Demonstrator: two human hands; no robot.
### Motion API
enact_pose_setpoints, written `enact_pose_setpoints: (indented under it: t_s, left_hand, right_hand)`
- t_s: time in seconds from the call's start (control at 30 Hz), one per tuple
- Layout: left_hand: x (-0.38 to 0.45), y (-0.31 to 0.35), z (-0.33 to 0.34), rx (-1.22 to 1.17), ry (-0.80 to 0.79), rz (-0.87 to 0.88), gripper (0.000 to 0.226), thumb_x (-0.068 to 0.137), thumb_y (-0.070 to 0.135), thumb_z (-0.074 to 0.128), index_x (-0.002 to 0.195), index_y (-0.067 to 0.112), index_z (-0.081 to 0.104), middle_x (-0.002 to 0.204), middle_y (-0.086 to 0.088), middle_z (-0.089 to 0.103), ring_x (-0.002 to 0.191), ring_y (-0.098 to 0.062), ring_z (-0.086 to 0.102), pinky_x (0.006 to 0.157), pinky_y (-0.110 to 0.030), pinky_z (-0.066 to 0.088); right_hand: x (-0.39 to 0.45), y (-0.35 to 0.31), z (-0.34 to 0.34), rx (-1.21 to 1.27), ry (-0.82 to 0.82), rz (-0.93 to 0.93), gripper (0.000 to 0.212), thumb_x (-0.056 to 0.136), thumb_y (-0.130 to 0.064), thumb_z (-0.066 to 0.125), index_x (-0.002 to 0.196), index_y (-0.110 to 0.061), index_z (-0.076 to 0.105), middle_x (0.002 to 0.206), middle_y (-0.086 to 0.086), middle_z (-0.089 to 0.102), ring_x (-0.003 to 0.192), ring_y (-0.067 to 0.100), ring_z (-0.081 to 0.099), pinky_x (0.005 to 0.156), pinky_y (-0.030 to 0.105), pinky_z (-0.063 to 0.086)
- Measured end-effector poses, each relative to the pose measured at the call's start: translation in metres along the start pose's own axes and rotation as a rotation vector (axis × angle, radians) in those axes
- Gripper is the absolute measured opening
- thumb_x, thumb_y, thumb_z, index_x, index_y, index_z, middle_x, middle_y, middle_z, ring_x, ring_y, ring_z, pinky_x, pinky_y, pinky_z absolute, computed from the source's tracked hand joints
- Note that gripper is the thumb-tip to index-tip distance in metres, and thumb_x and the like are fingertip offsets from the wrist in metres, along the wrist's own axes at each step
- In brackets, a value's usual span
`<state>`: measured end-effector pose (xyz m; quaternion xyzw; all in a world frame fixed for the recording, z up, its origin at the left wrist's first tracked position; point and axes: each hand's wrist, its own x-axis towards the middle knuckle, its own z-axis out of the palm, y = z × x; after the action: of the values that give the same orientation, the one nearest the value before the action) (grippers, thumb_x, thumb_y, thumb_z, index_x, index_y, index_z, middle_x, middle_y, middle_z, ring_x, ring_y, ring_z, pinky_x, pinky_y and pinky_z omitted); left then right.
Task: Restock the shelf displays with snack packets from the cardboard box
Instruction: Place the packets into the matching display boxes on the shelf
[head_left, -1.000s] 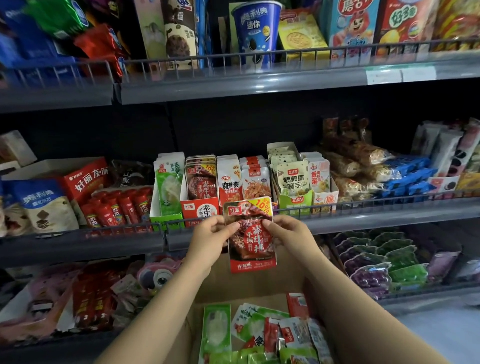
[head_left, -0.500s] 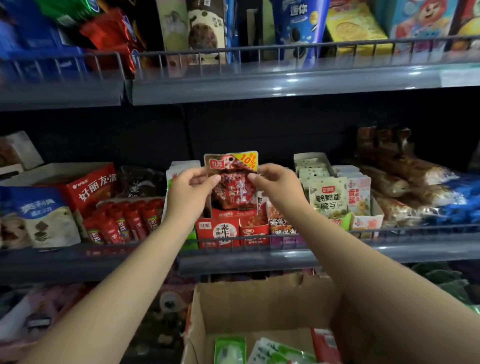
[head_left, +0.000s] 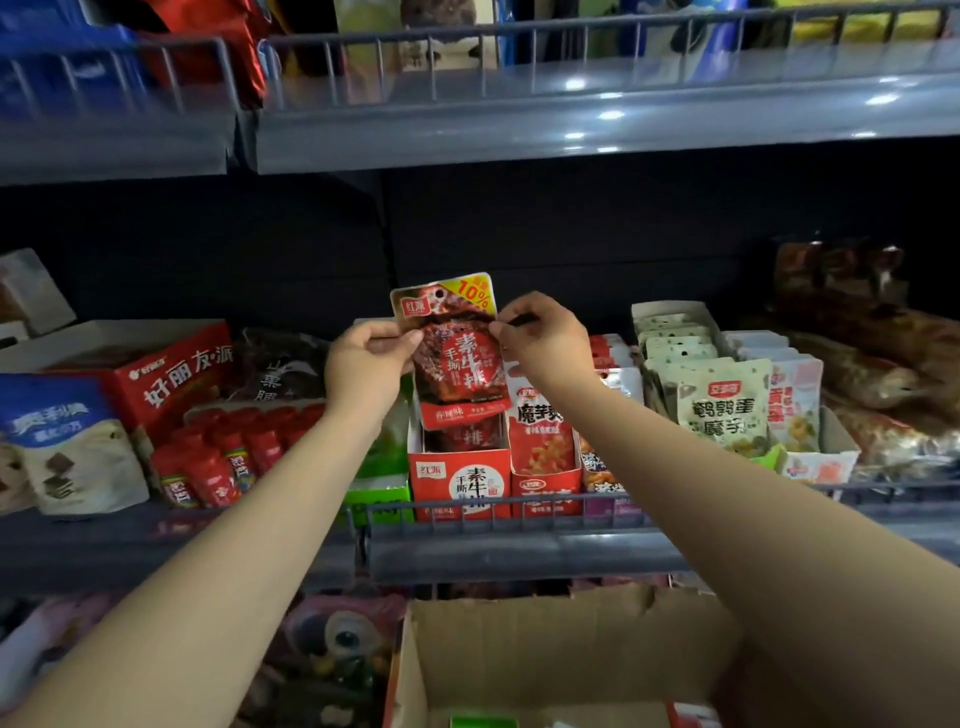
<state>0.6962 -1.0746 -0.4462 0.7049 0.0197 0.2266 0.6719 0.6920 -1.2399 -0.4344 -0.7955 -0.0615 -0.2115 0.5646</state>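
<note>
Red packet (head_left: 457, 358) pinched between both hands (head_left: 366, 364)

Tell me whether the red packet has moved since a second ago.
Yes. The red packet, pinched by the left hand and right hand, rose from below the shelf rail to above the red display box.

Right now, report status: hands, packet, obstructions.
Left hand and right hand pinch red foil snack packet. Packet upright above red cardboard display box. Nothing blocking.
</note>
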Motion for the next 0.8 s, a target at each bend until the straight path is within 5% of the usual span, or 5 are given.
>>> enact_pose_setpoints:
  t_s: [0.17,0.47,0.8]
  left_hand:
    - [0.016,0.0,-0.004,0.037,0.007,0.024,0.012,0.086,0.014,0.068,0.082,0.021,0.059,0.088,0.001,0.066,0.086,-0.015,0.066,0.074,-0.024,0.055]
    - [0.017,-0.035,0.009,0.356,-0.004,-0.027,0.013,0.081,0.022,0.073,0.088,0.018,0.063,0.092,0.004,0.064,0.087,-0.015,0.06,0.081,-0.028,0.049]
    - [0.008,-0.048,0.016,0.419,0.009,-0.041,0.028,0.083,0.023,0.072,0.107,0.015,0.06,0.094,0.002,0.06,0.08,-0.013,0.054,0.054,-0.017,0.036]
  right_hand:
    - [0.015,0.001,0.012,-0.008,-0.005,0.035,0.018,0.087,-0.024,0.067,0.075,-0.028,0.054,0.09,0.002,0.067,0.079,0.021,0.067,0.072,0.045,0.059]
    - [0.018,0.039,0.017,-0.332,-0.064,0.102,0.011,0.085,-0.025,0.066,0.083,-0.023,0.055,0.089,-0.002,0.062,0.078,0.016,0.06,0.068,0.03,0.049]
    - [0.021,0.046,0.027,-0.477,-0.013,0.124,0.001,0.087,-0.022,0.063,0.087,-0.021,0.062,0.092,0.0,0.066,0.082,0.02,0.062,0.063,0.027,0.045]
